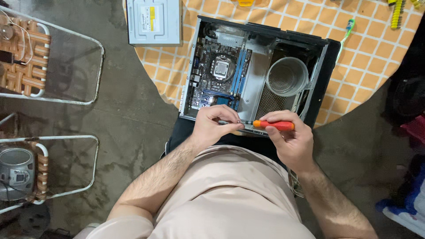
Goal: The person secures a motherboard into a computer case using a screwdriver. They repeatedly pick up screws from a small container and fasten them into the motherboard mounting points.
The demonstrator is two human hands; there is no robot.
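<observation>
An open black computer case (pixel 325 71) lies on a round table with an orange checked cloth (pixel 367 57). Inside sit a dark motherboard (pixel 219 73) with blue slots and a grey round plastic bowl (pixel 287 76). My right hand (pixel 290 139) grips an orange-handled screwdriver (pixel 273 125), held level along the case's near edge. My left hand (pixel 214 124) pinches the screwdriver's metal shaft and tip at that edge. What the tip touches is hidden by my fingers.
A grey optical drive (pixel 154 21) lies at the table's far left edge. A toothbrush (pixel 346 33) and yellow tools (pixel 397 13) lie beyond the case. Two woven folding chairs (pixel 26 57) stand on the concrete floor at left, one holding a small radio (pixel 15 170).
</observation>
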